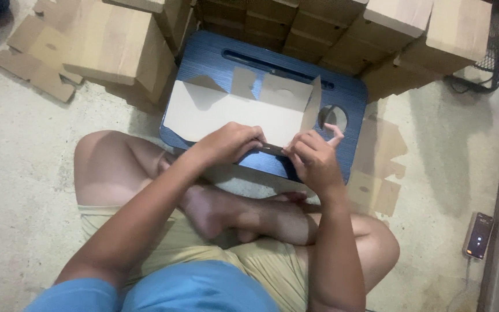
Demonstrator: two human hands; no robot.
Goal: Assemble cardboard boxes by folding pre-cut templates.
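Sitting cross-legged on the concrete floor (24,173), the person works with both hands at the near edge of a flat cardboard blank (235,112) spread on a small blue lap counter (215,63). The left hand (229,144) is clenched in a pinching grip over the blank's near edge, fingers curled down on the fold. The right hand (313,159) pinches the same edge just beside it, with one finger lifted free toward the round hole (333,117) in the counter's right side. A dark strip shows between the two hands; I cannot tell whether it is tape, a tool or only shadow.

With both hands crowded at one corner, the rest of the blank lies unweighted, so a hard pull could likely slide it across the smooth counter and skew the crease. The upright flap (312,104) at the right stands tilted and could flop over onto the hands. The counter's near edge sits close over the legs, and a push from a knee might tip it.

Beyond, finished cardboard boxes (295,29) are stacked touching the counter's far edge; a shove forward could knock them. More flat blanks (376,173) lie on the floor at the right, and a phone (479,235) on its cable lies well apart.
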